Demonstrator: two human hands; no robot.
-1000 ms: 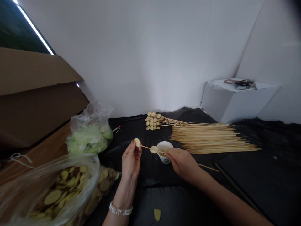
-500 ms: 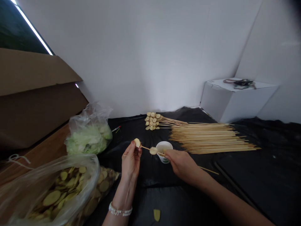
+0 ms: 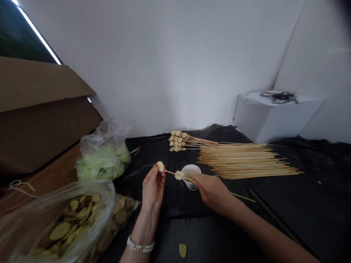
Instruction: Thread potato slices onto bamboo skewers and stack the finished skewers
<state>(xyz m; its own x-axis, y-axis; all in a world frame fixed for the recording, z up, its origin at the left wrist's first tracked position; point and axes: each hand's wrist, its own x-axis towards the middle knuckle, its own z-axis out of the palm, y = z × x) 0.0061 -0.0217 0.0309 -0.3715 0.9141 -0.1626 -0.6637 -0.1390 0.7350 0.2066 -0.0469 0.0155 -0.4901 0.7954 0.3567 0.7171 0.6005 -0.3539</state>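
My left hand (image 3: 154, 184) pinches a pale potato slice (image 3: 160, 167) at the tip end of a thin wooden skewer (image 3: 242, 197). Closed round that skewer is my right hand (image 3: 212, 190), to the right. Between the hands another slice (image 3: 179, 175) is threaded on the stick. Just behind the skewer stands a white paper cup (image 3: 191, 169), its contents hard to make out. An open plastic bag (image 3: 109, 193) of potato slices lies at the lower left. Filled skewers (image 3: 178, 140) lie further back, beside a wide spread of bare sticks (image 3: 246, 160).
A bag of pale green vegetable (image 3: 102, 160) and a cardboard box (image 3: 46, 120) are on the left. A pen (image 3: 135, 149) lies near the bag. One loose slice (image 3: 182, 250) rests on the black cover (image 3: 219, 233) in front. A white box (image 3: 274, 117) stands back right.
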